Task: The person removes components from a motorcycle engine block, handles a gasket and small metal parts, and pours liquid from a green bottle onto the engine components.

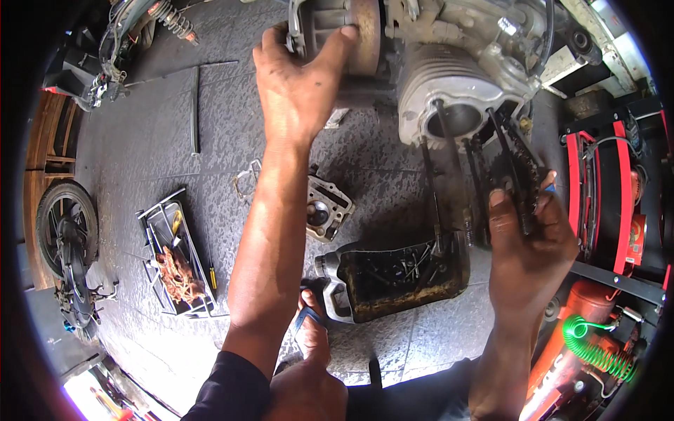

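At the top stands a grey engine, its finned cylinder [446, 81] facing me with an open bore [455, 125]. Long dark studs [430, 186] stick out of it toward me. My left hand [298, 88] is wrapped around a round, rust-tinged flywheel [366, 36] left of the cylinder, thumb on its rim; some fingers are hidden behind. My right hand [530, 231] pinches a dark, greasy timing chain [525, 179] that hangs out beside the bore; the chain is slightly blurred. Below, a cylinder head [330, 210] lies on the floor by my left forearm.
A cut-open jug [414, 302] holds bolts and small parts. A gasket [245, 181] and a wire basket [154, 274] with a rag lie to the left, near a wheel [65, 200]. On the right are a red-and-black rack [620, 189] and a green coiled hose [597, 354].
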Tool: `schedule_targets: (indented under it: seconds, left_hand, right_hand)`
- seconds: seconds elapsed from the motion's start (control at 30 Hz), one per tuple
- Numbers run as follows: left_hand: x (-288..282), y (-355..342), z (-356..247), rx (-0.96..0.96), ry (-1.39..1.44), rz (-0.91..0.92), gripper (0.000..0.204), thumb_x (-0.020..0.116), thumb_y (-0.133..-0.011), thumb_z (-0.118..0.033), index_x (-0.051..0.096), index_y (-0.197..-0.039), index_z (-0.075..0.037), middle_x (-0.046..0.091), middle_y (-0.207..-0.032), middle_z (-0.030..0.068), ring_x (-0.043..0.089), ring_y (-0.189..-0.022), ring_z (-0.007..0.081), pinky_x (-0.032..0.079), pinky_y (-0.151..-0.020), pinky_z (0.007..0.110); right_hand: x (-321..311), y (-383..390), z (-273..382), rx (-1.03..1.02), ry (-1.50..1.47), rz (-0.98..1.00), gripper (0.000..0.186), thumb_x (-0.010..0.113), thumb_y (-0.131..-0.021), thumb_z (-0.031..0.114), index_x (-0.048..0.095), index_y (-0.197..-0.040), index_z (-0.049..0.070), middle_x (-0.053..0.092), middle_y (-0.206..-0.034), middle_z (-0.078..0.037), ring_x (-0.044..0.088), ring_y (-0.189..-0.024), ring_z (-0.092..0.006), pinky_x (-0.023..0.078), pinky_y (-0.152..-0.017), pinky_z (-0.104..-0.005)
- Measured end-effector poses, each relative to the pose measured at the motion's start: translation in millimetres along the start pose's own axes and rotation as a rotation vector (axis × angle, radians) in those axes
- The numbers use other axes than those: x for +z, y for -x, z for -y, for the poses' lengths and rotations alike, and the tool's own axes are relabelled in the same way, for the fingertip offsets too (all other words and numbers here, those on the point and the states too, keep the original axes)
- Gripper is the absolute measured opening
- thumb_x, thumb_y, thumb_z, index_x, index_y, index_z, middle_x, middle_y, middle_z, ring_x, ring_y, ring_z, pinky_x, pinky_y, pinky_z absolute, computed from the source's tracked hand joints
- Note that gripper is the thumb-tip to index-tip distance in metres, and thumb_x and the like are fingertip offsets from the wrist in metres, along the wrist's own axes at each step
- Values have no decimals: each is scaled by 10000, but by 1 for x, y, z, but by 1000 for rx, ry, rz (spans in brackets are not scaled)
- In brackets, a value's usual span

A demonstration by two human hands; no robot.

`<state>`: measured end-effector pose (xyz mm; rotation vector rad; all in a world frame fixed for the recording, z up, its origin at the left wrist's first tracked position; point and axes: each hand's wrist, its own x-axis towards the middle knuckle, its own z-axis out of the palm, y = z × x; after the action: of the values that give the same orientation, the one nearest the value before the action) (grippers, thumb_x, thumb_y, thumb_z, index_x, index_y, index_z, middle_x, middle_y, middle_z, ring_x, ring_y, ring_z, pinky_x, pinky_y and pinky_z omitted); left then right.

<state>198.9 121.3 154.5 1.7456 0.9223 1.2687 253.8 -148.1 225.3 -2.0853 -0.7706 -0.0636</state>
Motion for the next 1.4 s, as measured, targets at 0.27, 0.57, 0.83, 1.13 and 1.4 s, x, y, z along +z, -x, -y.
schedule_targets:
  seconds: [0.27, 0.57, 0.83, 1.13, 1.4]
  left_hand:
    - [-6, 14, -37, -55, 86, 91, 701, 745, -850, -420, 539, -1224, 136, 674, -1070, 214, 651, -962, 238, 514, -841, 324]
    - [8, -8, -20, -146, 63, -36, 795, 741, -837, -449, 487, -1288, 155, 680, -1065, 229, 668, -948, 244, 530, -819, 318]
    - [-9, 9, -32, -103, 161, 127, 735, 777, -828, -389, 512, -1266, 139, 687, -1018, 173, 653, -913, 204, 524, -796, 301]
    - [9, -8, -22, -185, 30, -109, 621, 735, -863, -404, 589, -1171, 114, 703, -984, 188, 664, -872, 211, 526, -775, 315]
    - [-9, 8, -1, 30, -4, -20, 674, 808, -794, -452, 611, -1151, 86, 705, -1000, 148, 647, -948, 186, 482, -884, 301]
  right_hand:
    - [3, 0, 9, 207, -224, 11, 122, 705, -866, -6, 589, -832, 9, 641, -774, -7, 544, -696, -16, 422, -619, -178]
    - [4, 2, 9, 250, -252, -14, 133, 720, -848, -27, 590, -831, -2, 633, -777, -23, 549, -702, -28, 434, -623, -180]
    - [0, 1, 9, 220, -188, -7, 133, 771, -836, 60, 649, -865, 15, 650, -806, 8, 522, -704, -35, 413, -640, -190]
    - [-2, 1, 11, 226, -210, 47, 130, 762, -837, 39, 665, -913, -2, 656, -824, -3, 541, -742, -45, 429, -683, -198]
    - [-5, -2, 12, 211, -161, 68, 120, 733, -847, 6, 666, -940, -28, 661, -854, -23, 550, -756, -53, 443, -691, -204]
